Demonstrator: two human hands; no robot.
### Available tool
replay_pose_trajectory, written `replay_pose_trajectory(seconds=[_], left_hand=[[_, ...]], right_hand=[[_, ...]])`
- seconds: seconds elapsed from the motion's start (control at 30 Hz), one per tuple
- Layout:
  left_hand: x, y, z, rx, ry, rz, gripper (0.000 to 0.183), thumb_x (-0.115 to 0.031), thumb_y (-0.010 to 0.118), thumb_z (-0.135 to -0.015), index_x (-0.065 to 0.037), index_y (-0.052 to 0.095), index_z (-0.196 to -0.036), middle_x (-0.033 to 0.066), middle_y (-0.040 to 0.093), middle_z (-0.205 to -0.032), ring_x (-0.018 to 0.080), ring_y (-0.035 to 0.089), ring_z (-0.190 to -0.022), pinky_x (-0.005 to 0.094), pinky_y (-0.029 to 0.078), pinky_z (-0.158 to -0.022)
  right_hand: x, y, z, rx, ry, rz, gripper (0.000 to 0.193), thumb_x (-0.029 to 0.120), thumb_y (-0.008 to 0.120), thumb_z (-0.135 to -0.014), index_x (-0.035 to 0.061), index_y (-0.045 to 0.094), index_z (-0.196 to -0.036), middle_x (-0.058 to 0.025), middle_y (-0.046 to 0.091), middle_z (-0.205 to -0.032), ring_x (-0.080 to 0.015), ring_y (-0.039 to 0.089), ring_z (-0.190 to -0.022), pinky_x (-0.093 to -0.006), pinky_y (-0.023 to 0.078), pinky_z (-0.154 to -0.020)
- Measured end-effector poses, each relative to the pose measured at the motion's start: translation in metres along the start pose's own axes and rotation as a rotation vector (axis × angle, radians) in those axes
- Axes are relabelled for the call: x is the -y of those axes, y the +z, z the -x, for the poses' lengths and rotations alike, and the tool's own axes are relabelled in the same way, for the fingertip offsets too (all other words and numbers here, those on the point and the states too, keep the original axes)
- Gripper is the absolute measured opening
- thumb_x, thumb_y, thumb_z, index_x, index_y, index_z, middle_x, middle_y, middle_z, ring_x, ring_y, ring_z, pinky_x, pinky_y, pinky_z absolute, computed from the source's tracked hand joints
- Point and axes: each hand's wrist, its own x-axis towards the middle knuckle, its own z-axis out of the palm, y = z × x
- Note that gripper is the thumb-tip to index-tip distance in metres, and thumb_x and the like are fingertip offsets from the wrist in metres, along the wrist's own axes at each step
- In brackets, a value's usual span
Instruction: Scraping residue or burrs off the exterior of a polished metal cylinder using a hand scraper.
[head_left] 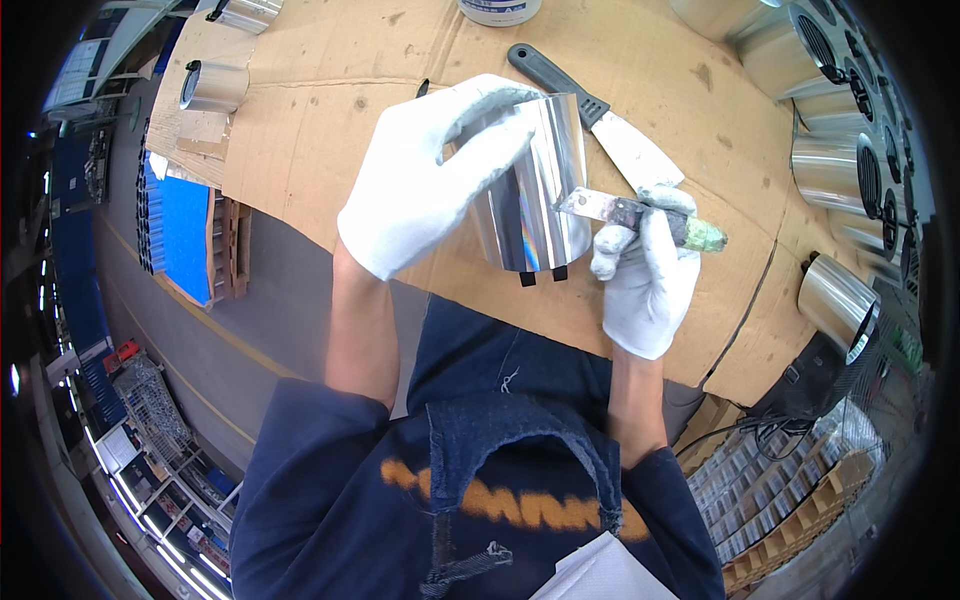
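Note:
My gloved left hand [435, 175] is closed around the upper left side of a shiny metal cylinder [545, 225], thumb lying along its wall. Two small black tabs stick out at the cylinder's near end. In my gloved right hand [650, 290] is a small scraper [595, 204] with a narrow metal blade and a worn dark and green handle. Its blade tip meets the cylinder's right side in this view; whether it presses there I cannot tell. Just beyond that hand lies a putty knife [638, 152] with a wide blade and black handle.
Cardboard [330, 130] covers the table. A white tub [500, 10] stands at the far edge. Several metal cylinders with black grilles [840, 170] line the right side, and another cylinder [838, 305] lies nearer. At the far left is a cylinder [215, 87]. Black cables [770, 430] hang at right.

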Motion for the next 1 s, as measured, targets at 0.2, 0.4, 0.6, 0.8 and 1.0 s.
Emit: replay_pose_trajectory(seconds=[0.2,0.4,0.6,0.8,1.0], left_hand=[[0.003,0.000,0.001,-0.006,-0.011,0.042,0.028,-0.015,0.062,-0.086,0.001,0.062,-0.109,0.0043,0.063,-0.093,0.0099,0.055,-0.085,0.0242,0.046,-0.078],[0.001,-0.001,0.000,0.012,-0.013,0.027,0.028,-0.014,0.062,-0.086,0.001,0.062,-0.109,0.0054,0.064,-0.095,0.0103,0.056,-0.086,0.0245,0.046,-0.078],[0.000,-0.010,-0.003,0.032,-0.005,0.085,0.022,-0.009,0.056,-0.087,0.002,0.062,-0.106,0.0064,0.063,-0.097,0.0135,0.056,-0.091,0.0272,0.044,-0.086],[0.012,-0.016,0.001,0.078,-0.071,0.256,0.021,-0.007,0.059,-0.082,0.004,0.060,-0.099,0.0102,0.062,-0.102,0.0179,0.053,-0.105,0.0328,0.038,-0.096],[0.021,-0.018,0.002,0.119,0.132,0.230,0.021,-0.007,0.064,-0.079,0.000,0.061,-0.098,0.0055,0.061,-0.086,0.0130,0.057,-0.079,0.0457,0.019,-0.115]], right_hand=[[-0.001,-0.001,0.001,-0.039,0.011,0.024,0.023,0.009,0.056,-0.090,-0.0006,0.050,-0.111,-0.0120,0.064,-0.077,-0.0149,0.060,-0.059,-0.0227,0.045,-0.047],[-0.002,0.001,-0.002,-0.030,-0.015,0.021,0.022,0.008,0.055,-0.091,-0.0009,0.050,-0.110,-0.0118,0.063,-0.077,-0.0142,0.060,-0.060,-0.0224,0.045,-0.047],[0.002,-0.007,0.000,-0.030,-0.149,-0.133,0.024,0.008,0.050,-0.093,0.0033,0.045,-0.117,-0.0132,0.060,-0.087,-0.0154,0.060,-0.062,-0.0235,0.046,-0.046],[0.007,-0.015,0.003,0.003,-0.182,-0.118,0.022,0.012,0.048,-0.096,0.0054,0.045,-0.117,-0.0134,0.060,-0.086,-0.0162,0.058,-0.061,-0.0251,0.046,-0.049],[0.010,-0.019,0.006,0.170,-0.192,-0.141,0.027,0.013,0.043,-0.097,0.0040,0.046,-0.123,-0.0078,0.061,-0.102,-0.0140,0.056,-0.079,-0.0263,0.041,-0.058]])
